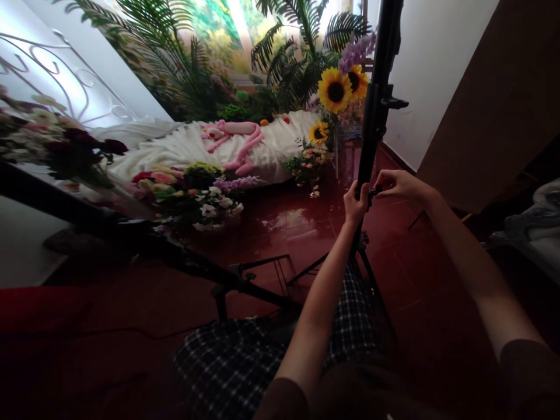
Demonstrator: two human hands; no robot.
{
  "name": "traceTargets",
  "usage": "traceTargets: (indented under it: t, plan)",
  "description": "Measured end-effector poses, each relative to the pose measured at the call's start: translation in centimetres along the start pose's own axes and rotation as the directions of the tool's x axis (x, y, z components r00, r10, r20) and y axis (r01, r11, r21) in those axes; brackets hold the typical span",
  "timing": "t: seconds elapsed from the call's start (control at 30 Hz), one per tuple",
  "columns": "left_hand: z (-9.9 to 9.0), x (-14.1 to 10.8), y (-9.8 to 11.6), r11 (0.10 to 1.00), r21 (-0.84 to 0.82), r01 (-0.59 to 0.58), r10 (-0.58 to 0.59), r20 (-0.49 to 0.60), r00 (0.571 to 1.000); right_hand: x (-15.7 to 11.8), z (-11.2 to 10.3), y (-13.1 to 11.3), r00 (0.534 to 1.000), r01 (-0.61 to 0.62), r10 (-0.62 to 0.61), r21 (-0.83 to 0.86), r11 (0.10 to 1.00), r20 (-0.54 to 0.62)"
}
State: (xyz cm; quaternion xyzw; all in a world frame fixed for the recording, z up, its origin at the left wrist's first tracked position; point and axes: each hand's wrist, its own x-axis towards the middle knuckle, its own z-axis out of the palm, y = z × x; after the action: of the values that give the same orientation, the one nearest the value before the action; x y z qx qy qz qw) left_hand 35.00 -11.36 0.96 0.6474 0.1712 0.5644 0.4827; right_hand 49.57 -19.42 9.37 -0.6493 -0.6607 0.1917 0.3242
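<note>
A tall black stand [371,116] rises in front of me, its legs spread on the red floor. My left hand [355,201] is wrapped round its pole, a little below the middle of the view. Just to the right, my right hand [396,185] pinches a small dark knob [375,190] on the side of the pole. The fingers partly cover the knob. A black clamp-like part [396,104] sticks out of the stand above both hands.
Another black pole [175,252] slants across the left side. Flowers [210,204] and sunflowers [335,90] surround a white-draped bench [280,146] with a pink plush toy [238,129]. At right is an ornate chair [542,219]. A cable [144,333] crosses the floor.
</note>
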Motion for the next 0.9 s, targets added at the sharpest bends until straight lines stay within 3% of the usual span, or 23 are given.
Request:
traceTargets:
  t: [0.1,0.2,0.3,0.47,0.6,0.7,0.83,0.9]
  plan:
    - [0.0,0.0,0.0,1.000,0.004,-0.001,0.001,-0.014,1.000,0.0,0.3,-0.7,0.998,0.033,-0.046,-0.242,0.970,-0.049]
    - [0.0,-0.1,0.0,1.000,-0.006,0.020,-0.020,-0.004,1.000,-1.0,1.7,-1.2,0.984,-0.012,-0.069,-0.446,0.895,-0.165]
    - [0.1,-0.1,0.0,0.999,-0.009,0.034,-0.034,-0.001,0.999,-2.5,3.8,-1.1,0.940,-0.118,-0.065,-0.497,0.860,-0.336]
    - [0.1,-0.1,0.2,0.999,-0.014,0.034,-0.034,0.004,0.999,-4.3,7.3,0.2,0.865,-0.154,0.025,-0.219,0.963,-0.500]
    - [0.0,-0.1,0.3,1.000,0.001,0.031,-0.031,0.000,1.000,-5.0,8.9,0.8,0.846,-0.184,0.164,0.012,0.983,-0.508]
    - [0.0,0.0,0.2,0.999,0.010,0.032,-0.032,-0.007,0.999,-5.0,9.3,0.5,0.821,-0.145,0.156,0.064,0.987,-0.549]
    - [0.1,0.0,0.0,0.999,0.012,0.038,-0.038,-0.012,0.999,-3.6,8.6,-0.7,0.696,-0.139,0.211,0.159,0.977,-0.687]
    - [0.1,0.0,-0.1,0.999,0.004,0.036,-0.036,0.001,0.999,-2.3,8.0,-1.0,0.674,-0.182,0.309,0.255,0.950,-0.671]
